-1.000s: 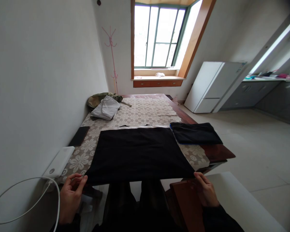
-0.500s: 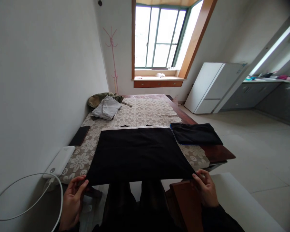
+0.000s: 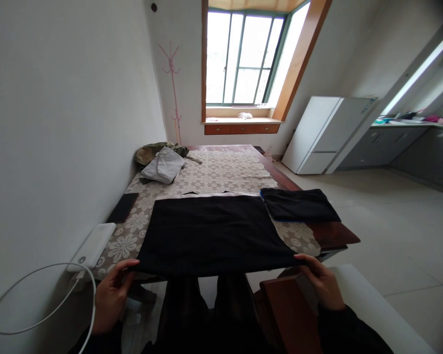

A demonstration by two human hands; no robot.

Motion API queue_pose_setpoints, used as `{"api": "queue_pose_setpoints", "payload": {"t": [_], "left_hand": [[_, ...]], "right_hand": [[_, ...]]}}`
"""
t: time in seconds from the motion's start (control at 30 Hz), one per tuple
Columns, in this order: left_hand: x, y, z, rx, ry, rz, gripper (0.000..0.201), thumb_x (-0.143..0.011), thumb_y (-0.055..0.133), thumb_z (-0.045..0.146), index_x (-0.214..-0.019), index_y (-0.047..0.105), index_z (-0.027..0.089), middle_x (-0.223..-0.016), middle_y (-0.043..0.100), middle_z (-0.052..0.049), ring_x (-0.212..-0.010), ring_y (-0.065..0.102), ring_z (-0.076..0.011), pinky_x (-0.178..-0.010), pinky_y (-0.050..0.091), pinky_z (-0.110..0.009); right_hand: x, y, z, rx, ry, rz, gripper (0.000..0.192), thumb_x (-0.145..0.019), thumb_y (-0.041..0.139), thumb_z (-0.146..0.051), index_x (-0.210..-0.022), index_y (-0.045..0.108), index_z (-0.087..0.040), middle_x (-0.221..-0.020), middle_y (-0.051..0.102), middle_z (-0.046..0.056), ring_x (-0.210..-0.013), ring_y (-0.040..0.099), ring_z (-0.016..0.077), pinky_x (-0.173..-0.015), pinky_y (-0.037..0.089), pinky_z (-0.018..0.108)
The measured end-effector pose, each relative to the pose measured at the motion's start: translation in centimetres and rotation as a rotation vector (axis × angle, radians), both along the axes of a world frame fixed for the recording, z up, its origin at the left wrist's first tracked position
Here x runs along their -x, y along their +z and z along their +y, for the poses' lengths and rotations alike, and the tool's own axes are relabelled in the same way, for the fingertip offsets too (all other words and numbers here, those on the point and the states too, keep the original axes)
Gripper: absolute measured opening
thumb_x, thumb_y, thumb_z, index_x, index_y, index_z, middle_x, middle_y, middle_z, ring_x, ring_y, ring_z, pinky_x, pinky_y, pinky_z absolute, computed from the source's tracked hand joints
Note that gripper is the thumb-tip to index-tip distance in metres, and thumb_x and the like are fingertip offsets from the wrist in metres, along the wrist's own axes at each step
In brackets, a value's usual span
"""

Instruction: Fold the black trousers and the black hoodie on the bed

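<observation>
A black cloth (image 3: 210, 233) is spread over the near end of the table, with a pale strip along its far edge. Its kind of garment, if it is one, I cannot make out. My left hand (image 3: 112, 292) pinches the near left corner, and my right hand (image 3: 323, 282) pinches the near right corner. Between them the near edge is stretched and slightly rolled, level with the table's front edge. Beside it on the right lies a folded black cloth (image 3: 299, 205) with a bit of blue at its edge, which neither hand touches.
A flowered tablecloth (image 3: 229, 169) covers the wooden table. On its left are a white power bank (image 3: 92, 246) with a looping cable (image 3: 40, 327), a dark phone-like slab (image 3: 122, 207), and folded grey cloth (image 3: 164, 165) on an olive bag (image 3: 147, 151). A brown stool or chair (image 3: 290, 309) stands near my right hand.
Both hands have turned at the corners, fingers now over the top. The cloth's near edge has lifted slightly and curled; my right hand has shifted a little outward.
</observation>
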State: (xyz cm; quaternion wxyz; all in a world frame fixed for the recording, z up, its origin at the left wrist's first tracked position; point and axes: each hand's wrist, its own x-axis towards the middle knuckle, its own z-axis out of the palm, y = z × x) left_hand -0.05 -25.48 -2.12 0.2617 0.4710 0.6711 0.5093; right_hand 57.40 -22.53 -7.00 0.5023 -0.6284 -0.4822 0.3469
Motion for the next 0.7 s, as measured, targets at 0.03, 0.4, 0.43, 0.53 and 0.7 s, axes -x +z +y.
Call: {"api": "queue_pose_setpoints", "payload": {"t": [0.03,0.4,0.43,0.53,0.7], "left_hand": [[0.2,0.1,0.3,-0.006,-0.003,0.029,0.032,-0.077,0.072,0.054,-0.096,0.07,0.028,-0.108,0.076,-0.004,-0.111,0.07,-0.0309,-0.109,0.052,-0.046],[-0.6,0.3,0.4,-0.29,0.009,-0.121,0.032,-0.087,0.069,0.054,-0.094,0.057,0.025,-0.091,0.076,-0.004,-0.115,0.07,-0.0298,-0.111,0.048,-0.051],[-0.7,0.4,0.5,-0.298,0.032,-0.121,0.032,-0.088,0.068,0.054,-0.096,0.057,0.025,-0.091,0.076,-0.004,-0.11,0.072,-0.0291,-0.107,0.051,-0.049],[-0.9,1.2,2.1,-0.267,0.129,-0.02,0.036,-0.088,0.065,0.057,-0.102,0.059,0.024,-0.096,0.072,-0.003,-0.094,0.071,-0.0253,-0.091,0.056,-0.041],[-1.3,3.8,9.5,-0.198,0.245,0.222,0.034,-0.094,0.051,0.051,-0.11,0.058,0.023,-0.104,0.067,-0.006,-0.097,0.066,-0.025,-0.089,0.053,-0.038]], "right_hand": [[-0.2,-0.1,0.3,-0.008,-0.013,-0.021,0.046,-0.071,0.082,-0.06,-0.101,0.077,-0.025,-0.101,0.079,0.006,-0.092,0.073,0.0284,-0.083,0.059,0.035],[-0.9,1.2,0.7,-0.456,-0.042,-0.243,0.025,-0.089,0.069,-0.051,-0.088,0.075,-0.027,-0.123,0.071,0.006,-0.118,0.065,0.0303,-0.106,0.049,0.046],[-0.7,1.3,0.8,-0.49,-0.027,-0.204,0.025,-0.09,0.067,-0.05,-0.089,0.073,-0.026,-0.125,0.071,0.007,-0.12,0.064,0.0306,-0.107,0.048,0.047],[0.1,2.0,2.8,-0.5,-0.031,-0.129,0.029,-0.093,0.061,-0.054,-0.093,0.067,-0.026,-0.108,0.075,0.007,-0.107,0.069,0.0294,-0.098,0.052,0.048],[2.3,5.3,12.0,-0.344,-0.183,-0.311,0.042,-0.092,0.054,-0.062,-0.097,0.067,-0.022,-0.088,0.071,0.005,-0.084,0.065,0.0246,-0.083,0.052,0.038]]}}
